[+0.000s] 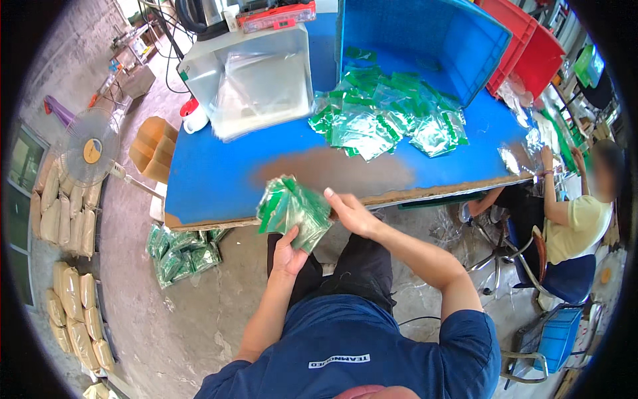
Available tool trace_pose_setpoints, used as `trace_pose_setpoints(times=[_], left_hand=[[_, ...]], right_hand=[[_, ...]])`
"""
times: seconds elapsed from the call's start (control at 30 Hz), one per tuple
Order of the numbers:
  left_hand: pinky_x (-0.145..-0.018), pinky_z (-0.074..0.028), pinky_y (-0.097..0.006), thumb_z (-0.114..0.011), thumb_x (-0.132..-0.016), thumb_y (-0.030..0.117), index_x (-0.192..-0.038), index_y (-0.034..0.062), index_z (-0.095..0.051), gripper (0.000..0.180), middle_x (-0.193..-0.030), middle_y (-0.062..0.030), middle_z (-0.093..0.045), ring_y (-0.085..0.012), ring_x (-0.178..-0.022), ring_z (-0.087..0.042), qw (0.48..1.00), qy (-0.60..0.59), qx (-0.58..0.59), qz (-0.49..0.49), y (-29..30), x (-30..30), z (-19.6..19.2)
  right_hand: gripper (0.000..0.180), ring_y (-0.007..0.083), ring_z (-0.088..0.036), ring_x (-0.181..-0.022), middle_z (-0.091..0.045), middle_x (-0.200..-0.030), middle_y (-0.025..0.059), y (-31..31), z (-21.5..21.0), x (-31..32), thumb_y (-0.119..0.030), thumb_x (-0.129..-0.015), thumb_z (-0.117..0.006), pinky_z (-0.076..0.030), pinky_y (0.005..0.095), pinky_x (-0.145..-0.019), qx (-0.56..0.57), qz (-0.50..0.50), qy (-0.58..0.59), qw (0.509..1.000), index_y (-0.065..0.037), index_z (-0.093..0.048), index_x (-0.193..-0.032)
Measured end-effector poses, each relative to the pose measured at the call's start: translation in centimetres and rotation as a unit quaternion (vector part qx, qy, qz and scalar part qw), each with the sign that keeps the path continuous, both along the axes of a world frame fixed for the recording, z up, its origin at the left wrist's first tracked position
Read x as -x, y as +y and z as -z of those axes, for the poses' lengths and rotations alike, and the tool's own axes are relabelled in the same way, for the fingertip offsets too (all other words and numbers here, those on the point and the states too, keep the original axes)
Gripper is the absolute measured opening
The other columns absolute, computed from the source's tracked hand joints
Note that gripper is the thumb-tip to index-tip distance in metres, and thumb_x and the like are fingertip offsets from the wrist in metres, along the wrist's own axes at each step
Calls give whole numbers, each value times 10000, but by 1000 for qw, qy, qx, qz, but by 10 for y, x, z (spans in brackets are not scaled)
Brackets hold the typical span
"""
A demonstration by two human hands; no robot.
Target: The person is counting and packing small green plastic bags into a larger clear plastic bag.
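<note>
My left hand (290, 256) is closed on the lower edge of a fanned bundle of green and clear plastic packets (296, 213), its thumb on top. The bundle is tilted in front of the table's near edge, over my lap. My right hand (353, 214) is at the right side of the bundle, with its fingertips at the packets' edge and some fingers apart; part of its grip is hidden. A loose heap of similar packets (372, 126) lies on the blue tabletop (229, 163), spilling from a blue crate (425, 40) tipped on its side.
A translucent bin (266, 73) with clear plastic sheets lies at the back left, a white-and-red mug (193, 118) beside it. Bundled green packets (186, 256) rest on the floor at left, near a standing fan (93, 149). At right, another person (575, 219) works seated.
</note>
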State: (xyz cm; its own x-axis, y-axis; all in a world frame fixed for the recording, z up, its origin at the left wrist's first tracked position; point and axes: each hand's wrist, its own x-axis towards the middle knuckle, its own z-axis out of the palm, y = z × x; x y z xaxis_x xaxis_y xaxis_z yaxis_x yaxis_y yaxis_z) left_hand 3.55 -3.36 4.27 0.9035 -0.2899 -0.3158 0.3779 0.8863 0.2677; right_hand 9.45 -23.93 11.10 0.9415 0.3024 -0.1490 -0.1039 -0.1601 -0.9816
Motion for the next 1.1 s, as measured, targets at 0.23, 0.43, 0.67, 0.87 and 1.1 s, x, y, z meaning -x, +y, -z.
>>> trace_pose_setpoints(times=[0.23, 0.43, 0.67, 0.87, 1.1], left_hand=[[-1087, -445, -511, -645, -893, 5, -1391, 37, -453, 535, -1292, -113, -598, -286, -1206, -584, 988, -3, -145, -61, 31, 45, 0], [-1120, -401, -555, -593, -878, -71, -1445, 60, -407, 611, -1392, -145, -523, -342, -1292, -514, 991, 82, -74, -72, 43, 36, 19], [-1094, -443, -437, -641, -897, -12, -1435, 18, -413, 585, -1395, -120, -533, -273, -1279, -534, 984, -27, -173, -45, 34, 36, -2], [-1062, -463, -425, -695, -856, -15, -1426, 21, -430, 629, -1367, -106, -556, -256, -1238, -561, 971, -58, -223, -64, 43, 46, -26], [-1027, -478, -441, -712, -809, -49, -1395, 31, -461, 643, -1292, -102, -600, -262, -1193, -588, 947, -92, -275, -139, 69, 17, -45]], right_hand=[[710, 493, -322, -1405, -420, -1488, 261, -71, 20, -137, -596, -960, -494, -249, 628, -1137, 456, 153, -369, 795, -49, -487, -1411], [525, 403, -358, -1408, -473, -1464, 178, -19, 30, -36, -426, -946, -583, -251, 606, -1154, 416, -109, -475, 768, -78, -566, -1339], [322, 406, -608, -1077, -652, -1151, 199, -19, 8, -75, -228, -947, -595, -488, 466, -941, 259, 9, -467, 846, -21, -615, -1191], [464, 375, -440, -1362, -466, -1463, 187, -32, 23, -67, -131, -921, -619, -354, 545, -1116, 422, 11, -484, 766, -57, -523, -1369], [374, 332, -472, -1340, -539, -1400, 149, 14, 40, -28, -118, -940, -590, -355, 528, -1120, 356, -41, -466, 809, -74, -578, -1312]])
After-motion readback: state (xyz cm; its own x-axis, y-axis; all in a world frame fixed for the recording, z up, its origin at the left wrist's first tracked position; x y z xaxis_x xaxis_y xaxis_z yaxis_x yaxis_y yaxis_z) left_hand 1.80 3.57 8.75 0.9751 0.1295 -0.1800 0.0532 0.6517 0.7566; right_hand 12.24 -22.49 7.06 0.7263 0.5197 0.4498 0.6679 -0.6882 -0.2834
